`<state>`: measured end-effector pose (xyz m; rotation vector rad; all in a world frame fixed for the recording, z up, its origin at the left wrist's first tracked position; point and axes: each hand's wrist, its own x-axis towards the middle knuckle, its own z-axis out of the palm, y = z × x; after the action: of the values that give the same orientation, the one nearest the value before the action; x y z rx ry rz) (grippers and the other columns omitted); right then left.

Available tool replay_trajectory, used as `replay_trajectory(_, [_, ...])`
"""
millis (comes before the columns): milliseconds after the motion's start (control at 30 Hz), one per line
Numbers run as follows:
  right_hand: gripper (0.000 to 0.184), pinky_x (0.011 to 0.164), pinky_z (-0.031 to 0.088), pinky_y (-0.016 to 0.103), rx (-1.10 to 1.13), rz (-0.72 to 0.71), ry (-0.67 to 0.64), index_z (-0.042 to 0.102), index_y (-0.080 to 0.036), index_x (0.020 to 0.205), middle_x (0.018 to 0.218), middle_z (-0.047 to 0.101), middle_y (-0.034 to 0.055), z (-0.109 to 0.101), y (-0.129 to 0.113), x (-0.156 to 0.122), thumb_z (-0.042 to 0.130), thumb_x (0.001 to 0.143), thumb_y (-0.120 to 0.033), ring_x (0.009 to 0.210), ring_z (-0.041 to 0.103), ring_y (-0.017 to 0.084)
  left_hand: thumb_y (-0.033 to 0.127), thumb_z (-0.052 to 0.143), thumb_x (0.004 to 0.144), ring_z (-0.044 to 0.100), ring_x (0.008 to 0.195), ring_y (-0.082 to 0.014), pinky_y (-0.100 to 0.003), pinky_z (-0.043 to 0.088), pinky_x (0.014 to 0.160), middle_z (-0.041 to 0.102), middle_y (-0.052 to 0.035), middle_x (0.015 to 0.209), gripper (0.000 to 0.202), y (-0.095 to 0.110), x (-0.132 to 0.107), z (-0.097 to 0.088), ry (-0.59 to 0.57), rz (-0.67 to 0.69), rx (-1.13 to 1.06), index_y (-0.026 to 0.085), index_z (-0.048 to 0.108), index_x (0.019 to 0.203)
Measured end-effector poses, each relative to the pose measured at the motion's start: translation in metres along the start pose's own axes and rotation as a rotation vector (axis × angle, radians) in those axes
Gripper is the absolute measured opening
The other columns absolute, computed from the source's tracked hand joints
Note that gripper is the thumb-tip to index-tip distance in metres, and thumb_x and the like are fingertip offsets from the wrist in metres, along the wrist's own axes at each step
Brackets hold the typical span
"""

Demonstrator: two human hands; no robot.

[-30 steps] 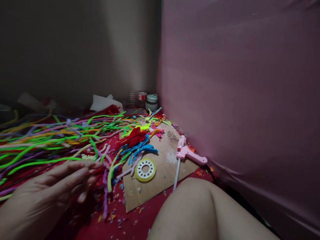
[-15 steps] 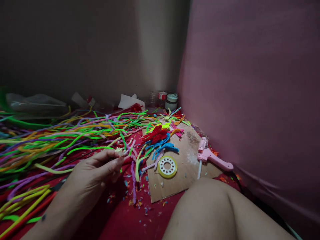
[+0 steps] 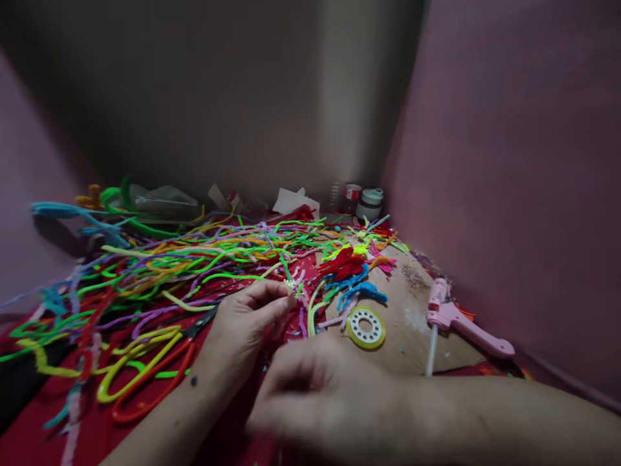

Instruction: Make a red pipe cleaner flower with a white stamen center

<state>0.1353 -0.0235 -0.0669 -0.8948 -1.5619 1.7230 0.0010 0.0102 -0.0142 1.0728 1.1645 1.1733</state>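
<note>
My left hand (image 3: 252, 317) is closed, thumb and forefinger pinching a small pale-yellow piece (image 3: 290, 285) whose shape is mostly hidden by the fingertips. Just below and to the right, my right hand (image 3: 320, 395) is blurred by motion with its fingers curled; whether anything is in them cannot be made out. Scissors (image 3: 177, 359) with yellow and red handle loops lie left of my left wrist. Long colourful pipe cleaners (image 3: 194, 252) spread behind and left of my hands. Bundles of short blue pipe cleaners (image 3: 361, 291) and red ones (image 3: 343, 261) lie to the right.
A cardboard sheet (image 3: 412, 330) at right bears a roll of clear tape (image 3: 366, 327) and a pink glue gun (image 3: 449, 310). A lidded jar (image 3: 370, 203), white paper (image 3: 295, 203) and plastic bags (image 3: 162, 199) line the back wall. A pink wall (image 3: 524, 162) bounds the right.
My right hand has come into view at the lower right, in front of the cardboard. The view has turned left, showing the scissors fully. My left hand keeps its pinch.
</note>
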Motion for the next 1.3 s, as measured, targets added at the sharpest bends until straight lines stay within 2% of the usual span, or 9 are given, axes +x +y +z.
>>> replay_trajectory(67, [0.011, 0.052, 0.038, 0.022, 0.009, 0.06, 0.147, 0.064, -0.014, 0.063, 0.058, 0.055, -0.0026, -0.018, -0.033, 0.008, 0.063, 0.074, -0.017, 0.053, 0.048, 0.008, 0.024, 0.074, 0.061, 0.048, 0.049, -0.0082, -0.018, 0.037, 0.047, 0.058, 0.0024, 0.057, 0.015, 0.0, -0.001, 0.001, 0.02, 0.054, 0.028, 0.016, 0.064, 0.069])
replay_trajectory(133, [0.003, 0.048, 0.031, 0.021, 0.088, 0.039, 0.301, 0.066, -0.016, 0.069, 0.058, 0.054, -0.0042, -0.028, -0.054, 0.009, 0.068, 0.067, -0.017, 0.05, 0.042, 0.006, 0.025, 0.073, 0.063, 0.049, 0.052, -0.0089, -0.019, 0.038, 0.049, 0.058, 0.0017, 0.058, 0.013, -0.002, -0.002, 0.001, 0.022, 0.086, 0.065, 0.016, 0.065, 0.07])
replay_trajectory(200, [0.015, 0.051, 0.032, 0.022, 0.133, -0.006, 0.292, 0.069, -0.017, 0.079, 0.064, 0.058, -0.003, -0.032, -0.06, 0.01, 0.071, 0.065, -0.021, 0.053, 0.042, 0.007, 0.027, 0.072, 0.064, 0.046, 0.05, -0.0087, -0.019, 0.036, 0.048, 0.057, 0.0019, 0.056, 0.014, -0.003, -0.002, 0.002, 0.013, 0.1, 0.121, 0.015, 0.066, 0.07])
replay_trajectory(433, [0.019, 0.073, 0.041, 0.028, 0.231, -0.203, 0.199, 0.07, -0.019, 0.077, 0.073, 0.061, -0.0016, -0.03, -0.048, 0.018, 0.074, 0.064, -0.032, 0.074, 0.053, 0.013, 0.026, 0.07, 0.065, 0.048, 0.055, -0.0109, -0.021, 0.037, 0.053, 0.059, 0.0009, 0.059, 0.009, -0.003, -0.004, 0.004, -0.02, 0.124, 0.259, 0.017, 0.068, 0.066])
replay_trajectory(633, [0.018, 0.064, 0.04, 0.023, 0.252, -0.18, 0.258, 0.067, -0.018, 0.071, 0.067, 0.06, -0.003, -0.035, -0.044, 0.018, 0.077, 0.059, -0.027, 0.063, 0.05, 0.009, 0.025, 0.071, 0.063, 0.052, 0.061, -0.0129, -0.022, 0.04, 0.058, 0.063, -0.001, 0.062, 0.008, 0.0, -0.006, 0.008, -0.072, 0.115, 0.319, 0.017, 0.069, 0.063])
replay_trajectory(800, [0.011, 0.058, 0.037, 0.022, 0.157, -0.23, 0.296, 0.065, -0.017, 0.073, 0.064, 0.057, -0.0034, -0.037, -0.04, 0.015, 0.071, 0.066, -0.023, 0.059, 0.047, 0.008, 0.029, 0.071, 0.063, 0.044, 0.046, -0.0084, -0.02, 0.034, 0.046, 0.058, 0.002, 0.058, 0.013, -0.006, -0.004, 0.008, -0.133, 0.024, 0.253, 0.017, 0.068, 0.068])
replay_trajectory(900, [0.018, 0.055, 0.035, 0.021, 0.175, -0.178, 0.322, 0.062, -0.015, 0.07, 0.062, 0.054, -0.0035, -0.038, -0.044, 0.012, 0.073, 0.065, -0.029, 0.057, 0.045, 0.008, 0.031, 0.068, 0.067, 0.04, 0.043, -0.0075, -0.02, 0.032, 0.043, 0.052, 0.0038, 0.053, 0.016, -0.01, -0.003, 0.008, -0.196, -0.04, 0.225, 0.017, 0.066, 0.072])
replay_trajectory(1033, [0.028, 0.051, 0.031, 0.021, 0.211, -0.101, 0.314, 0.058, -0.014, 0.068, 0.059, 0.05, -0.0041, -0.038, -0.046, 0.009, 0.074, 0.063, -0.036, 0.053, 0.041, 0.007, 0.03, 0.066, 0.068, 0.039, 0.043, -0.0068, -0.02, 0.031, 0.044, 0.048, 0.0048, 0.05, 0.016, -0.011, -0.005, 0.009, -0.178, -0.063, 0.199, 0.015, 0.06, 0.067])
replay_trajectory(1300, [0.02, 0.052, 0.033, 0.02, 0.19, -0.126, 0.298, 0.054, -0.015, 0.071, 0.062, 0.05, -0.0038, -0.037, -0.034, 0.011, 0.068, 0.071, -0.03, 0.055, 0.042, 0.007, 0.029, 0.063, 0.071, 0.038, 0.041, -0.0063, -0.02, 0.028, 0.042, 0.047, 0.0052, 0.049, 0.017, -0.015, -0.008, 0.011, -0.174, -0.084, 0.144, 0.015, 0.054, 0.067])
